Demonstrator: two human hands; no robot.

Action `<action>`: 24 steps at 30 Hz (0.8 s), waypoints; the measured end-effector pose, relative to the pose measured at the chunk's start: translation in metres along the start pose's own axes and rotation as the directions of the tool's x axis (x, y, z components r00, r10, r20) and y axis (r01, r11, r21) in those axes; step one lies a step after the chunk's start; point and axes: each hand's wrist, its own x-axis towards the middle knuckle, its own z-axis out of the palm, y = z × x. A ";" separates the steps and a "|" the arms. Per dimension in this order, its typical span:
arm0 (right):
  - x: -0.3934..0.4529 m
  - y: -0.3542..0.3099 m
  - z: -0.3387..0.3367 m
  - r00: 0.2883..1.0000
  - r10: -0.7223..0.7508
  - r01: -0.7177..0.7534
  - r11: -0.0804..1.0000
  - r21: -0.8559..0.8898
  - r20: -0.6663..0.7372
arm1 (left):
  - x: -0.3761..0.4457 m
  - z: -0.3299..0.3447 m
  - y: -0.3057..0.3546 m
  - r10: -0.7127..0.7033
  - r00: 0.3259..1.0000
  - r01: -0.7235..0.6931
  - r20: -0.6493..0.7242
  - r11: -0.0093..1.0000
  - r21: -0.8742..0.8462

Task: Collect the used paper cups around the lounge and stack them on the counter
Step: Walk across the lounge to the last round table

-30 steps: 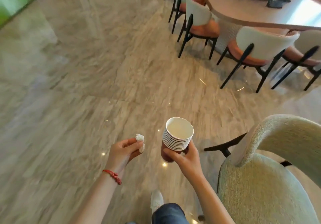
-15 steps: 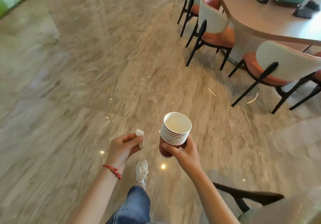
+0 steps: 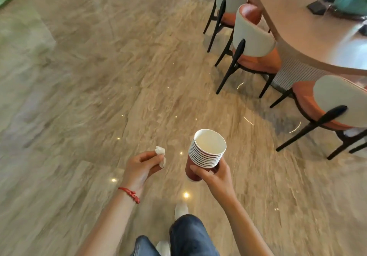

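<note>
A stack of several nested paper cups (image 3: 207, 150), red outside and white inside, stands upright in my right hand (image 3: 215, 176), whose fingers and thumb curl round its lower part. The top cup looks empty. My left hand (image 3: 141, 168), with a red cord at the wrist, pinches a crumpled white tissue (image 3: 160, 152) between thumb and fingers, a little left of the cups. Both hands hang over the marble floor in front of my legs. No counter is in sight.
A long curved wooden table (image 3: 301, 29) runs along the upper right, with white-backed, orange-seated chairs (image 3: 252, 45) on black legs tucked along it. A teal planter (image 3: 349, 3) and dark objects sit on the table. Polished marble floor (image 3: 89, 97) spreads left and ahead.
I have walked forward: the pale armchair at lower right has dropped out of view and the table chairs have come nearer. Both hands keep the same hold on cups and tissue.
</note>
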 end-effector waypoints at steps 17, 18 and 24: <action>0.421 -0.089 0.016 0.993 -0.071 0.072 0.997 -0.007 0.096 | 0.337 0.149 0.179 0.057 0.997 -0.057 -0.051 0.998 -0.006; 0.442 -0.093 0.021 0.993 -0.069 0.070 0.998 -0.006 0.095 | 0.356 0.153 0.189 0.058 0.996 -0.059 -0.065 0.998 -0.013; 0.585 -0.109 0.059 0.992 -0.070 0.073 0.997 -0.030 0.101 | 0.490 0.170 0.255 0.062 0.995 -0.066 -0.072 0.996 -0.054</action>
